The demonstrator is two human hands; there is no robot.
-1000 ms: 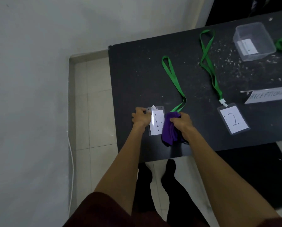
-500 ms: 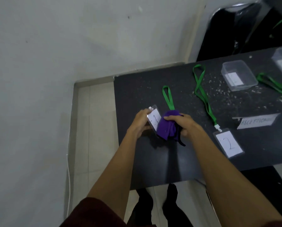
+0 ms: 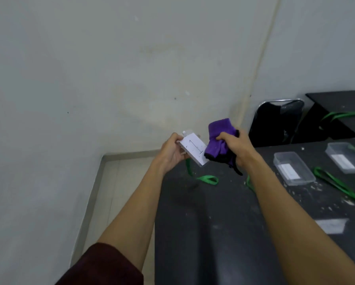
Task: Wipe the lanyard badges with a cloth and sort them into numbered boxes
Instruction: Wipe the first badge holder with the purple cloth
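Note:
My left hand (image 3: 171, 151) grips the clear badge marked 1 (image 3: 193, 150), lifted above the black table (image 3: 213, 233) and tilted. Its green lanyard (image 3: 206, 178) hangs down, with the loop lying on the table. Bunched in my right hand (image 3: 235, 148) is a purple cloth (image 3: 218, 140), which touches the badge's right end. Two clear boxes stand at the right: the nearer box (image 3: 293, 171) and the farther box (image 3: 347, 157), each with a white label whose number is too blurred to read.
More green lanyards (image 3: 335, 184) lie between and beyond the boxes. A white paper sign (image 3: 331, 225) lies on the table at the right. A black chair (image 3: 277, 122) stands behind the table by the wall. Tiled floor drops off left of the table edge.
Both hands have risen from the table, lifting badge 1 and the cloth into the air. The view has tilted upward, so badge 2 is out of sight.

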